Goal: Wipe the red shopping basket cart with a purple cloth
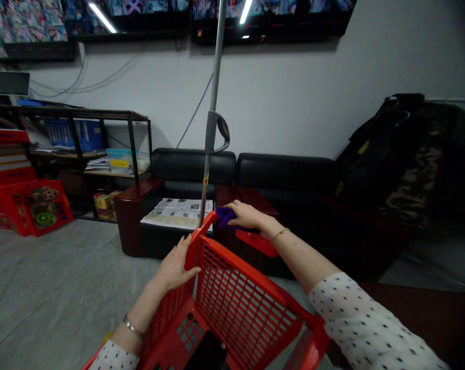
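A red plastic shopping cart [251, 277] with grid sides stands in front of me. My left hand [176, 264] grips its near left rim, fingers over the edge and thumb on the inner side. My right hand [245, 215] is closed on a purple cloth [225, 216], pressed against the red bar at the cart's far corner. At that same corner a metal pole [215, 87] with a grey grip rises. Inside the basket, low down, lies a black object [207, 352] whose kind I cannot make out.
Behind the cart is a black sofa [193, 162] with newspapers [178, 211] on one seat. Red boxes [43, 208] and a shelf [101, 115] of blue binders stand left. Dark bags and clothes [394, 154] pile up right. Screens [271, 20] hang on the wall.
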`<state>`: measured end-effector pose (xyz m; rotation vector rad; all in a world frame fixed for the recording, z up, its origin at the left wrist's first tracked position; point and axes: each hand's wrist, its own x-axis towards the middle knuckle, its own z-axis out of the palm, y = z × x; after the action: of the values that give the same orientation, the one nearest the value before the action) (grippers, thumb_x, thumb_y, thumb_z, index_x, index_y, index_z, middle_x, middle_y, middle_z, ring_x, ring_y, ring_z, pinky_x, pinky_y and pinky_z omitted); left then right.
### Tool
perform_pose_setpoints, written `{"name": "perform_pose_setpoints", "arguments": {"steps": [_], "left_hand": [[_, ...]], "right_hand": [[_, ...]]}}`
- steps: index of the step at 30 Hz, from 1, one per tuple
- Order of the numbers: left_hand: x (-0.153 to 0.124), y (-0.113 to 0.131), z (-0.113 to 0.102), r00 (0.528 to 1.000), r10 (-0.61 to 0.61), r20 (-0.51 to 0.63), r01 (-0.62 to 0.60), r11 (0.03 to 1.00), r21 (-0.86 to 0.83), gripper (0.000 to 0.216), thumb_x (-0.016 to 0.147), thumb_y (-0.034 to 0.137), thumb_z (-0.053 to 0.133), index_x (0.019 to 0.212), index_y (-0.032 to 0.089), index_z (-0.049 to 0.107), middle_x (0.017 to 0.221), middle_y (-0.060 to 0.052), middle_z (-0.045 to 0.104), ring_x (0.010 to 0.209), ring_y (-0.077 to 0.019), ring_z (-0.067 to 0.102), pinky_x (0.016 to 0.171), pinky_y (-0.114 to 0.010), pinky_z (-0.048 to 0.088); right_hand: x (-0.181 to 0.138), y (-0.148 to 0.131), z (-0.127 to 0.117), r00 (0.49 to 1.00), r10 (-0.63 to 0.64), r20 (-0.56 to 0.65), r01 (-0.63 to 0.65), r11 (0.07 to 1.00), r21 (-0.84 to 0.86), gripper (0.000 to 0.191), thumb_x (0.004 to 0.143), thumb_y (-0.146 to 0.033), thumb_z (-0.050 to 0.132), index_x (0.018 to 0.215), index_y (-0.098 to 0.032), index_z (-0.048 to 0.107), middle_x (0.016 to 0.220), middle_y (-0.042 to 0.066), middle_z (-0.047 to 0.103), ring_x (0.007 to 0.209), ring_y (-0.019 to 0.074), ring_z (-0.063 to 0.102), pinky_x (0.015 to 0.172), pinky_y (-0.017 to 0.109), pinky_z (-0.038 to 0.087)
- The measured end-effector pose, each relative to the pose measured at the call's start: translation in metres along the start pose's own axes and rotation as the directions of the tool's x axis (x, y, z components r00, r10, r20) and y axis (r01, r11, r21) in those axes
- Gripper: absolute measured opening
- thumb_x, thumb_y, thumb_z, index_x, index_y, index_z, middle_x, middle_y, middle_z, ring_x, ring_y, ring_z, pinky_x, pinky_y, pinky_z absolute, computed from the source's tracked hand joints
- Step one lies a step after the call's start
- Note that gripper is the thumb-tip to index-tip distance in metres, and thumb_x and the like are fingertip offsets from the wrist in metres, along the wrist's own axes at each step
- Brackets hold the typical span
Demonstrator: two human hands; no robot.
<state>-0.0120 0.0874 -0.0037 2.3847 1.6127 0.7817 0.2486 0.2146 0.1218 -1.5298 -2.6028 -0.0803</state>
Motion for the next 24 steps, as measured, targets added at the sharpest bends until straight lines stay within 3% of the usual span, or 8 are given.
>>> {"name": "perform_pose_setpoints", "arguments": {"steps": [6, 9, 13, 16, 19, 21, 24], "left_hand": [[-0.001, 0.000, 0.000, 1.000, 0.000, 0.009, 0.001, 1.000, -0.021, 0.094, 0.078, 0.038, 0.065, 0.153, 0.017, 0.012, 0.159, -0.018, 0.023, 0.148, -0.0294, 0.018, 0.117, -0.052, 0.029], [-0.001, 0.002, 0.002, 1.000, 0.006, -0.003, -0.006, 1.000, -0.012, 0.097, 0.076, 0.038, 0.065, 0.153, 0.018, 0.010, 0.159, -0.018, 0.023, 0.148, -0.0295, 0.020, 0.116, -0.053, 0.030], [0.000, 0.009, 0.004, 0.998, -0.062, 0.019, 0.061, 0.997, 0.038, 0.097, 0.077, 0.040, 0.065, 0.153, 0.016, 0.010, 0.160, -0.019, 0.022, 0.148, -0.0313, 0.018, 0.115, -0.056, 0.028], [-0.001, 0.012, 0.002, 0.992, -0.119, 0.040, 0.115, 0.990, 0.075, 0.096, 0.078, 0.043, 0.063, 0.153, 0.015, 0.010, 0.160, -0.019, 0.021, 0.148, -0.0327, 0.017, 0.114, -0.058, 0.029], [-0.002, 0.011, 0.001, 0.994, -0.102, 0.043, 0.099, 0.993, 0.057, 0.099, 0.078, 0.044, 0.063, 0.154, 0.016, 0.007, 0.160, -0.019, 0.020, 0.148, -0.0331, 0.018, 0.114, -0.058, 0.030], [-0.002, 0.008, 0.001, 0.996, -0.067, 0.056, 0.066, 0.998, 0.020, 0.101, 0.077, 0.043, 0.065, 0.154, 0.016, 0.005, 0.160, -0.019, 0.019, 0.148, -0.0326, 0.017, 0.115, -0.057, 0.028], [-0.002, 0.002, 0.002, 0.998, -0.026, 0.058, 0.027, 0.999, -0.018, 0.104, 0.074, 0.040, 0.067, 0.154, 0.016, 0.005, 0.160, -0.020, 0.020, 0.148, -0.0318, 0.019, 0.116, -0.056, 0.026]], "right_hand": [[0.032, -0.043, 0.015, 0.982, -0.169, -0.086, 0.142, 0.957, -0.255, 0.055, 0.080, -0.020, 0.070, 0.132, -0.025, 0.054, 0.128, 0.012, 0.053, 0.112, 0.0264, 0.055, 0.088, 0.032, 0.050], [0.035, -0.053, 0.019, 0.977, -0.188, -0.097, 0.149, 0.936, -0.319, 0.047, 0.084, -0.015, 0.062, 0.129, -0.026, 0.054, 0.126, 0.012, 0.054, 0.110, 0.0271, 0.056, 0.082, 0.032, 0.052], [0.033, -0.048, 0.022, 0.986, -0.127, -0.110, 0.091, 0.953, -0.289, 0.038, 0.089, -0.019, 0.054, 0.126, -0.025, 0.054, 0.119, 0.012, 0.058, 0.102, 0.0251, 0.062, 0.081, 0.033, 0.050], [0.031, -0.033, 0.016, 0.988, -0.079, -0.133, 0.055, 0.983, -0.176, 0.039, 0.088, -0.027, 0.058, 0.127, -0.026, 0.053, 0.118, 0.009, 0.060, 0.099, 0.0238, 0.065, 0.081, 0.032, 0.049], [0.031, -0.020, 0.008, 0.997, -0.011, -0.078, 0.005, 0.997, -0.075, 0.046, 0.082, -0.041, 0.068, 0.123, -0.026, 0.055, 0.116, 0.006, 0.061, 0.103, 0.0249, 0.064, 0.081, 0.032, 0.049], [0.034, -0.021, 0.006, 0.999, 0.003, -0.033, -0.006, 0.995, -0.099, 0.052, 0.076, -0.043, 0.074, 0.121, -0.025, 0.056, 0.116, 0.006, 0.062, 0.102, 0.0248, 0.064, 0.081, 0.031, 0.050], [0.039, -0.037, 0.010, 0.993, -0.107, -0.055, 0.090, 0.966, -0.243, 0.047, 0.078, -0.028, 0.074, 0.122, -0.025, 0.056, 0.120, 0.009, 0.058, 0.105, 0.0247, 0.061, 0.082, 0.031, 0.050]]}}
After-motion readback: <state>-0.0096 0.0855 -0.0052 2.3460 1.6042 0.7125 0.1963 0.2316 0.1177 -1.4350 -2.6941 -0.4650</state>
